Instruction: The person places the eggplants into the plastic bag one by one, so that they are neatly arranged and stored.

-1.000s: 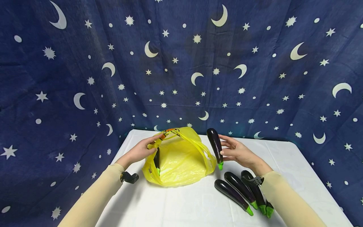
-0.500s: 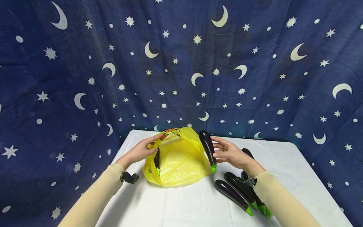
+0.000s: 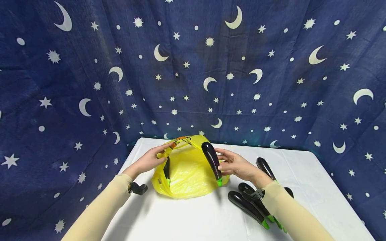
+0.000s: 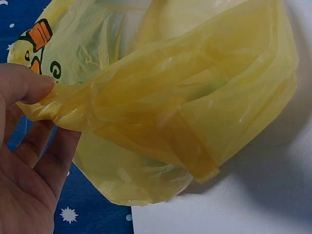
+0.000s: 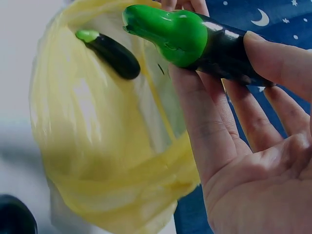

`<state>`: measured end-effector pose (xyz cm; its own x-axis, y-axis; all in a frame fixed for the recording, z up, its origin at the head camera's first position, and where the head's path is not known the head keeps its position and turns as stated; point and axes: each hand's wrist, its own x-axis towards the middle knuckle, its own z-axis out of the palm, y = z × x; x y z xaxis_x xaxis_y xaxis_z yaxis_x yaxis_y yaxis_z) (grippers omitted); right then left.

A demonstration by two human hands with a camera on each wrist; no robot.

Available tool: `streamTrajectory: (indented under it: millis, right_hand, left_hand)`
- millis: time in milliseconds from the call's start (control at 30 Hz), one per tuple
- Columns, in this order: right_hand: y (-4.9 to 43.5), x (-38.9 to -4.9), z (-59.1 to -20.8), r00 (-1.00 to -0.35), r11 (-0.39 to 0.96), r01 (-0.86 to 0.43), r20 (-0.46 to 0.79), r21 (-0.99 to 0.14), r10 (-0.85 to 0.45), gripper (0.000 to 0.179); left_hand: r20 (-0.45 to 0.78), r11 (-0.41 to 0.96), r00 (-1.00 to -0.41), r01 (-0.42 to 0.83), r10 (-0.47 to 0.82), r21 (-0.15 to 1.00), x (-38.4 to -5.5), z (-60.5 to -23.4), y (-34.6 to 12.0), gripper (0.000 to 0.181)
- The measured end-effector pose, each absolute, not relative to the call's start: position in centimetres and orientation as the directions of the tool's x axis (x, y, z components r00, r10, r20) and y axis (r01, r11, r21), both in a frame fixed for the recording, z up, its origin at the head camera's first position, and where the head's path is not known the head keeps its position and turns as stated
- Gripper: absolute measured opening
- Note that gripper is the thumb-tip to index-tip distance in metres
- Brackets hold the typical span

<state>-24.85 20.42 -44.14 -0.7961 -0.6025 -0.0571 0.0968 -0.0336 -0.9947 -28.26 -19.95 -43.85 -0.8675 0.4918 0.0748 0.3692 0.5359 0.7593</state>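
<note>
My left hand (image 3: 150, 158) pinches the left rim of a yellow plastic bag (image 4: 131, 112), holding its mouth apart. One dark eggplant (image 5: 114, 56) with a green stem end lies inside the bag, near its left side in the head view. My right hand (image 3: 236, 164) grips another eggplant (image 3: 211, 160) between thumb and fingers, green end down. In the head view this eggplant overlaps the right part of the bag's opening. The right wrist view shows its green cap (image 5: 180, 36) close up, with the fingers beneath it.
Several loose eggplants (image 3: 245, 206) lie on the white tablecloth (image 3: 181, 217) at the right, partly hidden under the right forearm. One more eggplant (image 3: 265, 167) lies behind that forearm. A dark blue curtain (image 3: 193, 67) with moons and stars hangs behind the table.
My right hand has carried its eggplant leftward and slightly toward me, from beside the bag to over its right edge. The left hand and bag have stayed put.
</note>
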Motion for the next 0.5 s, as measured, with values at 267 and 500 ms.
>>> streamTrajectory:
  millis: [267, 500]
  right_hand:
    - [18.4, -24.8, -44.6, -0.765, -0.05, 0.125, -0.064, -0.991, -0.641, 0.081]
    - [16.5, -25.0, -45.4, -0.734, -0.046, 0.16, -0.088, -0.986, -0.673, 0.079]
  left_hand:
    - [0.074, 0.532, -0.867, 0.367, 0.492, 0.763, -28.3, -43.9, -19.9, 0.068]
    - [0.088, 0.522, -0.862, 0.379, 0.498, 0.764, -28.4, -44.0, -20.0, 0.068]
